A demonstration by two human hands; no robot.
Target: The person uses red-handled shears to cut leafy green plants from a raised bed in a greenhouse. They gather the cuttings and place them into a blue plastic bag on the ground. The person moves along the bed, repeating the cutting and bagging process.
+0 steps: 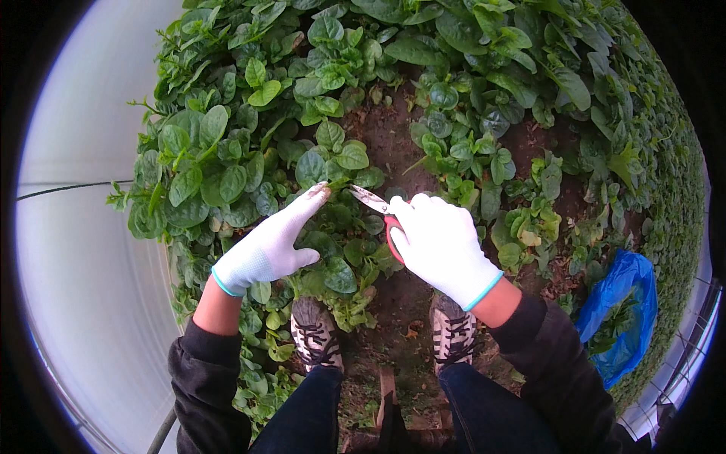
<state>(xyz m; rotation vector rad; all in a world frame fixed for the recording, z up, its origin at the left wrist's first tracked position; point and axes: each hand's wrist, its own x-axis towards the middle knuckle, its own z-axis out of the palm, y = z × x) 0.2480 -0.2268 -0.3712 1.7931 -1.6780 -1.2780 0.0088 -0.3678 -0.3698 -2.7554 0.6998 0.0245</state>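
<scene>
My left hand [272, 244], in a white glove with a teal cuff, reaches among the leafy green plants [317, 164]. Its soiled fingertips are at a small green leaf, and the thumb is spread away; whether the fingers grip the leaf I cannot tell. My right hand [442, 244], gloved the same way, holds red-handled scissors [371, 200]. Their metal blades point left towards that leaf, close to the left fingertips. Parts of the scissors' handles are hidden by the right glove.
A blue plastic bag [638, 318] with green leaves in it lies at the right among plants. Bare soil [391, 142] shows between the rows. My two shoes [317, 335] stand below the hands. Pale plastic sheeting [91, 238] rises at the left, with a dark cord across it.
</scene>
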